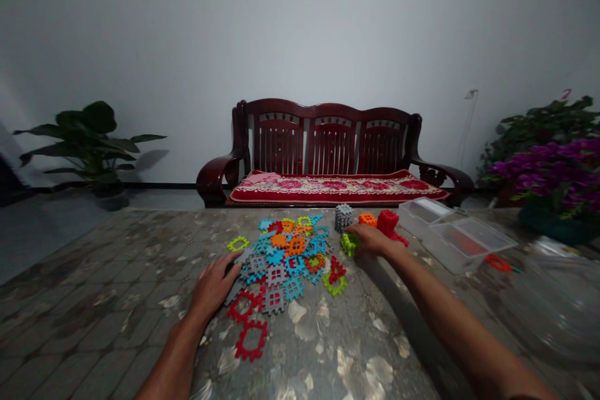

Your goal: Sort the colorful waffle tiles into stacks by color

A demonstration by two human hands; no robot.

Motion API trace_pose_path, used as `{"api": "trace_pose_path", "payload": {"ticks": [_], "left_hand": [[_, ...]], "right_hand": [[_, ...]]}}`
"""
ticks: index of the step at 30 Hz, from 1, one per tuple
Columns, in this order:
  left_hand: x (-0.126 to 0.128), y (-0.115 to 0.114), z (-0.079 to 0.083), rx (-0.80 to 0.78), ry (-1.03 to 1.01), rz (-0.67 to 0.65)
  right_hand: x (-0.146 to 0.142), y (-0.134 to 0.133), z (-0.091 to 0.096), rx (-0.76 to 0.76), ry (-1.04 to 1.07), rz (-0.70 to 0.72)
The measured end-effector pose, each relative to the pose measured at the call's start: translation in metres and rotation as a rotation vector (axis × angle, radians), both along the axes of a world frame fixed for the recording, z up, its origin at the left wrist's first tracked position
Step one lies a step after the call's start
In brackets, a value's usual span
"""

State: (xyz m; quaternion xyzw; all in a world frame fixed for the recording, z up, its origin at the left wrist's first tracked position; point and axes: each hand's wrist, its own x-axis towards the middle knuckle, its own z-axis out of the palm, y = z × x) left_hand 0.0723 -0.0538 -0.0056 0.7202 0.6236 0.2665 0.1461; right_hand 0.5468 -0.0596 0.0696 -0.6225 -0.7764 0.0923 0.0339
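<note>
Several flat notched plastic building pieces lie in a loose pile, among them a grey window piece (274, 299), an orange one (296, 245) and a red square frame (252, 340). My left hand (214, 280) rests at the pile's left edge, thumb and index finger apart, fingertips touching a grey piece (244, 255). On the right, my right hand (369, 240) has its fingers closed around yellow-green pieces (349, 244) that stand on the table; part of them is hidden by the hand. Behind it are a grey stack (344, 217), orange pieces (368, 219) and a red stack (387, 222).
A clear plastic box (462, 240) stands at the right of the patterned tabletop (328, 356). Nearer lies a transparent plastic container (557, 306), with an orange item (498, 263) beside it. Beyond the table are a wooden bench (330, 137), a potted plant (100, 144) and purple flowers (557, 165).
</note>
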Motion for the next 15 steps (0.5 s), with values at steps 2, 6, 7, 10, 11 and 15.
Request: {"api": "trace_pose_path", "payload": {"ticks": [2, 6, 7, 10, 11, 15], "left_hand": [[0.0, 0.0, -0.001, 0.006, -0.003, -0.001], [-0.001, 0.001, -0.001, 0.006, -0.011, 0.0], [-0.001, 0.002, -0.001, 0.002, -0.012, -0.001], [-0.001, 0.002, -0.002, -0.011, -0.011, 0.001], [-0.001, 0.002, -0.002, -0.014, -0.011, 0.005], [0.0, 0.0, -0.001, -0.005, -0.021, 0.013]], "right_hand": [[0.0, 0.001, 0.001, -0.021, -0.004, -0.001], [-0.006, 0.004, 0.005, -0.059, -0.034, 0.033], [-0.008, 0.004, 0.007, -0.069, -0.047, 0.043], [-0.012, 0.004, 0.01, -0.112, -0.08, 0.059], [-0.012, 0.004, 0.01, -0.128, -0.084, 0.06], [-0.01, 0.003, 0.005, -0.147, -0.054, 0.074]]}}
